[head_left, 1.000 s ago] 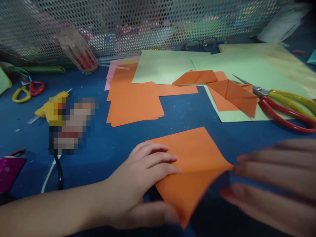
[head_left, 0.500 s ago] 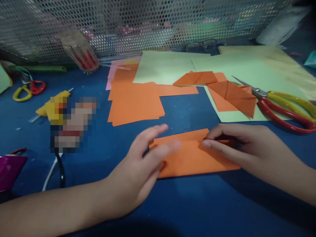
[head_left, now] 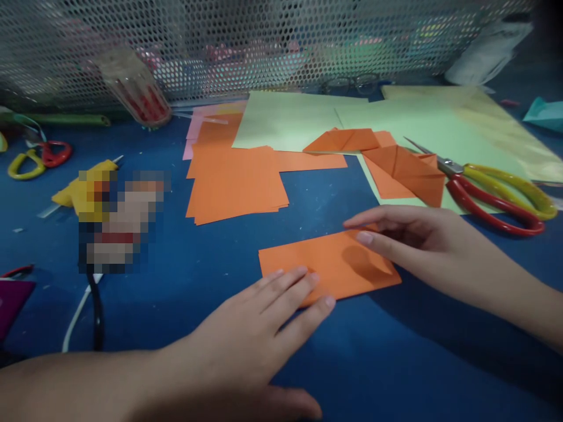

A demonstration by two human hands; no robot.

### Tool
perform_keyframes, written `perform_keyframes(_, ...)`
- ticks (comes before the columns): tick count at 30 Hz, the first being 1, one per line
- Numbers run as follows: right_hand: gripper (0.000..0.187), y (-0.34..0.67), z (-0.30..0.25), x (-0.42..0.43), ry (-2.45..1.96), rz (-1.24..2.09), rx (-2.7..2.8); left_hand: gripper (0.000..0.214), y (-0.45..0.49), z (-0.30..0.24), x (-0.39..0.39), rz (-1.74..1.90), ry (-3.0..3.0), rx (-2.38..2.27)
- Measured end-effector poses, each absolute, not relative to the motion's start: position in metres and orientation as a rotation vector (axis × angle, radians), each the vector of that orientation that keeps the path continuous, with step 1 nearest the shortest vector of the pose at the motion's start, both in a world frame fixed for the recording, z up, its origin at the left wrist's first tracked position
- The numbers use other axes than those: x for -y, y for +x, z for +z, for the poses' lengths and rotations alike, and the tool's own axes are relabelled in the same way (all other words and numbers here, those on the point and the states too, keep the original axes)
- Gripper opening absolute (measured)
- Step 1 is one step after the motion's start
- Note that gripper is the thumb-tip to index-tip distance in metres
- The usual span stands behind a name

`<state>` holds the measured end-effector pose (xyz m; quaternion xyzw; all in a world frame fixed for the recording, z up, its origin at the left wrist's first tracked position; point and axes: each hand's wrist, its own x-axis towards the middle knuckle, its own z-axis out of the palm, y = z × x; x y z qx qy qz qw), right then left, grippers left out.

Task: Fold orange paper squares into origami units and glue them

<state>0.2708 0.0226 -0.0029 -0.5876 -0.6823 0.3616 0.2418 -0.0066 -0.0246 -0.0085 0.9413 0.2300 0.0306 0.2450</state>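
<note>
A folded orange paper rectangle [head_left: 325,264] lies flat on the blue table [head_left: 396,363] in front of me. My left hand [head_left: 259,334] rests with its fingers stretched flat on the paper's near left edge. My right hand [head_left: 409,234] comes in from the right, its fingertips pressing the paper's far right part, fingers extended and slightly curved. Neither hand grips anything.
A stack of orange sheets [head_left: 235,181] lies behind, with pale green sheets [head_left: 290,117] and folded orange pieces [head_left: 404,167]. Red and yellow scissors [head_left: 492,190] sit at right, smaller scissors [head_left: 35,158] at far left. A perforated metal screen [head_left: 220,41] closes the back.
The orange sheet, half lifted a second ago, was folded over into a flat rectangle. My left hand slid to its near edge; my right hand now presses the far right side.
</note>
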Motion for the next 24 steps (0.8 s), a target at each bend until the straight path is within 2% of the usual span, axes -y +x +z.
perform_keyframes(4,0.041,0.272,-0.004,-0.021,-1.577,0.991,1.867,0.091,-0.007,-0.009,0.023,0.021,2.525,-0.673)
perform_keyframes(12,0.052,0.272,-0.005,-0.009,-1.655,0.919,1.913,0.079,-0.015,-0.027,0.032,0.224,2.509,-0.66)
perform_keyframes(17,0.04,0.274,-0.009,-0.011,-1.566,0.813,1.996,0.086,-0.013,-0.029,0.031,0.228,2.5,-0.659)
perform_keyframes(24,0.022,0.275,-0.017,-0.009,-1.44,0.554,2.153,0.079,-0.012,-0.029,0.03,0.22,2.517,-0.674)
